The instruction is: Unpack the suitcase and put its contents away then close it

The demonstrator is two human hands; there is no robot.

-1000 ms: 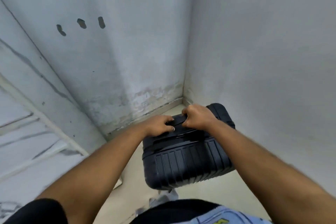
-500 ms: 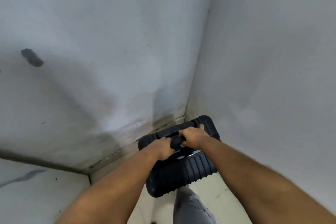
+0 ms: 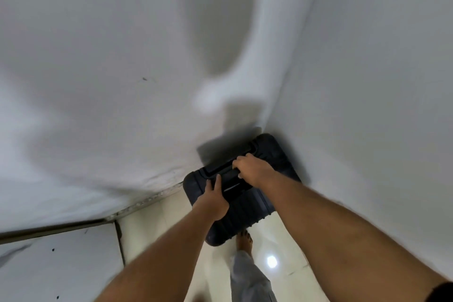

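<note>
Black hard-shell suitcase (image 3: pixel 241 187) looks closed and upright in the wall corner, right hand (image 3: pixel 252 170) curled round its top handle (image 3: pixel 226 167), left hand (image 3: pixel 212 200) flat-fingered on the shell; likely final stowing, contents unseen.

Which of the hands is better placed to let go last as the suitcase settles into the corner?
Likely the right hand: its fingers curl round the top handle of the black suitcase, so it controls the case. The left hand only lies with straight fingers on the top.
</note>
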